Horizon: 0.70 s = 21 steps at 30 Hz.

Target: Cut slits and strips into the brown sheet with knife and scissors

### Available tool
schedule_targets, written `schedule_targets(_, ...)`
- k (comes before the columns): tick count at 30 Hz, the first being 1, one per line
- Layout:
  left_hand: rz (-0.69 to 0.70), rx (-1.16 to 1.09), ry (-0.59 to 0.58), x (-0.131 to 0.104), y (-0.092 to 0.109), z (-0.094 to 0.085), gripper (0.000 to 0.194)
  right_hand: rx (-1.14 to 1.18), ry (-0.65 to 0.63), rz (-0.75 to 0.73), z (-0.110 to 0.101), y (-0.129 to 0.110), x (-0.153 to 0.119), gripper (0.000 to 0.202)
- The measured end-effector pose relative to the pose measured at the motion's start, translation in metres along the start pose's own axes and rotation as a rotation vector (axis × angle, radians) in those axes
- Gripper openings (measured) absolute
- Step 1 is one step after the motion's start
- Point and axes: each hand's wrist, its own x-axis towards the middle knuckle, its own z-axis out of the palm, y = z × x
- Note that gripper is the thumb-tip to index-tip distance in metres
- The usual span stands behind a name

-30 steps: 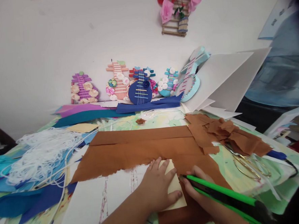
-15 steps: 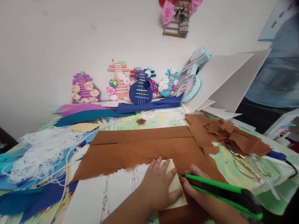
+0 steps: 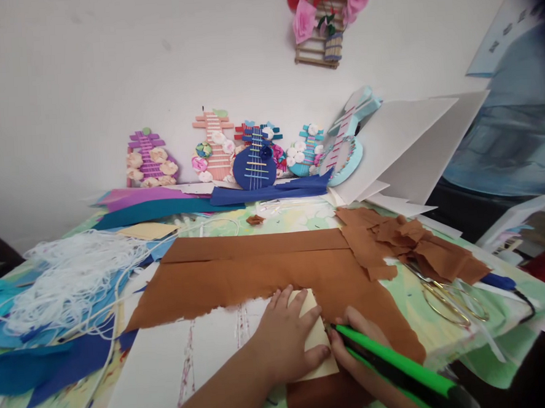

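Note:
My left hand lies flat with spread fingers on a small cream card, pressing it down. Beneath the card is a sheet of brown crepe-like material with ragged cut edges. My right hand is closed round a green and black utility knife, its front end at the card's right edge, over the brown sheet. The blade itself is too small to make out. To the left of the card, a white board with dark smeared lines lies partly under my left forearm.
Brown scraps and gold-handled scissors lie right. A tangle of white cord covers blue pieces on the left. Decorated model lutes stand along the wall, with white boards leaning to their right.
The knife has come slightly down along the card's right edge, its handle turning and dropping toward me. My left hand stays on the card. The whole view has shifted a little.

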Motion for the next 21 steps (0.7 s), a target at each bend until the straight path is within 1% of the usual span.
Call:
schedule_targets(3, 0.001, 0.001, 0.010, 0.000, 0.000, 0.001, 0.056, -0.002, 0.001, 0.006, 0.003, 0.001, -0.001, 0.015)
schedule_targets(6, -0.004, -0.005, -0.006, -0.001, 0.000, 0.000, 0.057, 0.046, 0.053, 0.066, -0.001, -0.001, 0.000, 0.019)
schedule_targets(10, -0.017, -0.017, -0.023, 0.000, 0.000, -0.001, 0.058, 0.130, 0.107, 0.076, -0.006, -0.004, -0.001, 0.022)
schedule_targets(13, -0.021, -0.024, -0.031, 0.001, 0.000, -0.001, 0.058, 0.141, 0.103, 0.088, -0.008, -0.004, -0.003, 0.019)
schedule_targets(16, -0.024, -0.022, -0.031, 0.001, 0.000, -0.001, 0.058, 0.100, 0.077, 0.094, -0.005, -0.002, -0.004, 0.019)
schedule_targets(21, -0.013, -0.002, -0.011, 0.000, 0.000, 0.000, 0.056, -0.005, 0.024, 0.006, 0.004, 0.001, -0.004, 0.015)
